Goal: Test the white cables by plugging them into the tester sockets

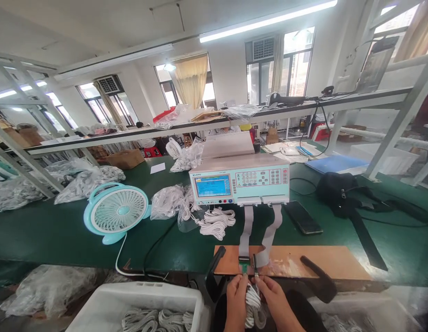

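Observation:
A coiled white cable (253, 308) hangs between my two hands at the front edge of the bench. With closed fingertips, my left hand (236, 295) pinches one end of it, right against a small green circuit board (245, 266). My right hand (272, 296) is closed on the other end, beside the dark connector (255, 262) of the second ribbon. Whether the plugs are seated is too small to tell. Two grey ribbon cables (246, 230) run up to a bench tester (239, 182) with a lit blue screen.
An orange-brown board (286, 260) lies under the connectors. Farther back are a phone (303, 217), a black bag (338, 193), white cable bundles (217, 222) and a turquoise fan (117, 211). A white bin (106, 299) of cables stands at the lower left. A shelf (200, 125) crosses behind.

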Demonstrator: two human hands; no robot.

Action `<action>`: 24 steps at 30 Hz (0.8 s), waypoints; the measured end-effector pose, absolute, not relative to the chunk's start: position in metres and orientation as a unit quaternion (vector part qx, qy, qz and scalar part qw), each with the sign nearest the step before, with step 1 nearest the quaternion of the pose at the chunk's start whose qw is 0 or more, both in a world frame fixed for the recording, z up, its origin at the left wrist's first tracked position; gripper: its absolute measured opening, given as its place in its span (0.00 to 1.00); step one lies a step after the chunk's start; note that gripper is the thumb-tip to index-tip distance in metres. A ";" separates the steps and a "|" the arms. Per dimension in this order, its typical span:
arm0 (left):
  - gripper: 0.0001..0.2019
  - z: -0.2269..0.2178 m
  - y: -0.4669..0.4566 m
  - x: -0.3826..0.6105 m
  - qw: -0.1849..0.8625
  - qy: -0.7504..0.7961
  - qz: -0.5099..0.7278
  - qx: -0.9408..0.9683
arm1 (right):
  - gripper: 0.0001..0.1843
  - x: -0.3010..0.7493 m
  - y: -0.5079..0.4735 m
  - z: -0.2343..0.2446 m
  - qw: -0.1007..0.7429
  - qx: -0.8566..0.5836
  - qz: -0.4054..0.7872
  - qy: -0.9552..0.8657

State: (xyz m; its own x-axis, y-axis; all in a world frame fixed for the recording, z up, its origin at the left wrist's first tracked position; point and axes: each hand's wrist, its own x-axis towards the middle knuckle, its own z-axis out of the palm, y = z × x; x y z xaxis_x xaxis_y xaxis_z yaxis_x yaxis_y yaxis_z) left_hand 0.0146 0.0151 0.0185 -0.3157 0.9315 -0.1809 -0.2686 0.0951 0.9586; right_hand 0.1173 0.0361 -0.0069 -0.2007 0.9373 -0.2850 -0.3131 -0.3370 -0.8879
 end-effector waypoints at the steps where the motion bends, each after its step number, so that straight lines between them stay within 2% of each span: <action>1: 0.19 0.017 0.015 0.014 0.489 0.552 0.601 0.307 | 0.20 0.117 0.036 -0.007 0.456 -0.442 0.687 -0.354; 7: 0.18 0.011 0.009 0.021 0.479 0.549 0.603 0.325 | 0.19 0.109 0.024 0.014 0.478 -0.457 0.661 -0.354; 10: 0.17 0.016 -0.002 0.029 0.506 0.548 0.586 0.317 | 0.18 0.121 0.013 0.028 0.457 -0.474 0.650 -0.381; 12: 0.17 0.022 -0.009 0.030 0.538 0.544 0.586 0.267 | 0.15 0.149 0.008 0.034 0.408 -0.489 0.636 -0.436; 14: 0.16 0.028 -0.014 0.028 0.566 0.520 0.605 0.207 | 0.12 0.191 0.006 0.037 0.316 -0.514 0.590 -0.536; 16: 0.15 0.034 -0.017 0.024 0.582 0.487 0.628 0.174 | 0.11 0.237 0.004 0.037 0.195 -0.559 0.478 -0.649; 18: 0.14 0.042 -0.022 0.025 0.584 0.462 0.643 0.178 | 0.08 0.271 0.000 0.035 0.142 -0.623 0.343 -0.688; 19: 0.13 0.047 -0.024 0.027 0.577 0.455 0.651 0.192 | 0.07 0.278 -0.005 0.035 0.137 -0.637 0.322 -0.687; 20: 0.13 0.051 -0.027 0.031 0.560 0.454 0.658 0.217 | 0.08 0.279 -0.010 0.035 0.145 -0.634 0.353 -0.673; 21: 0.13 0.054 -0.031 0.035 0.534 0.458 0.662 0.258 | 0.10 0.273 -0.015 0.035 0.160 -0.610 0.433 -0.644; 24: 0.11 0.062 -0.043 0.051 0.410 0.442 0.626 0.495 | 0.20 0.229 -0.030 0.039 0.220 -0.438 0.749 -0.446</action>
State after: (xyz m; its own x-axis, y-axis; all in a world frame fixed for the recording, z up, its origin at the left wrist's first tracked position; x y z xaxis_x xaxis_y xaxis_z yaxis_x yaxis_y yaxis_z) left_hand 0.0509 -0.0429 0.0619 -0.1742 0.9504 0.2577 -0.0755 -0.2738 0.9588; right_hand 0.2293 -0.0296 0.0387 -0.5196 0.7206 -0.4591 0.0611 -0.5045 -0.8612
